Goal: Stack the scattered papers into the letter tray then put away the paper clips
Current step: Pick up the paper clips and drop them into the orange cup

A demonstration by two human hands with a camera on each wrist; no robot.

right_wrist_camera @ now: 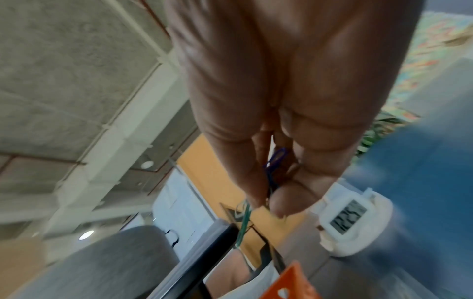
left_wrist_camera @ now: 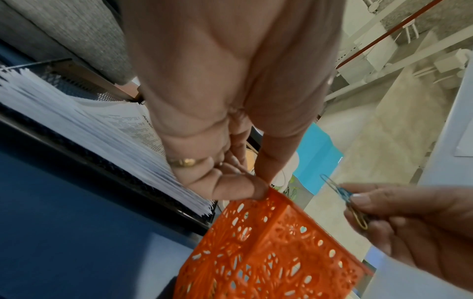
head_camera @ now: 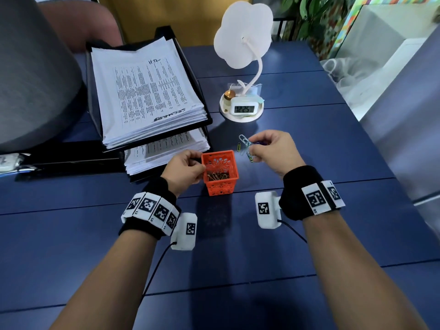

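Note:
An orange lattice basket point(head_camera: 221, 173) stands on the blue table with several gold paper clips at its bottom. My left hand point(head_camera: 188, 169) grips its left rim; in the left wrist view the thumb and fingers pinch the basket's corner point(left_wrist_camera: 271, 194). My right hand point(head_camera: 266, 148) pinches a small bunch of coloured paper clips point(head_camera: 245, 146) just right of and above the basket; the paper clips point(left_wrist_camera: 343, 198) and the same paper clips point(right_wrist_camera: 271, 165) show in both wrist views. The black letter tray point(head_camera: 204, 101) at the left holds thick stacks of printed papers point(head_camera: 147, 91).
A white flower-shaped lamp point(head_camera: 245, 44) with a small digital clock point(head_camera: 245, 108) on its base stands behind my right hand. A grey chair back point(head_camera: 31, 67) rises at the far left. A pale cabinet point(head_camera: 404, 115) borders the table on the right.

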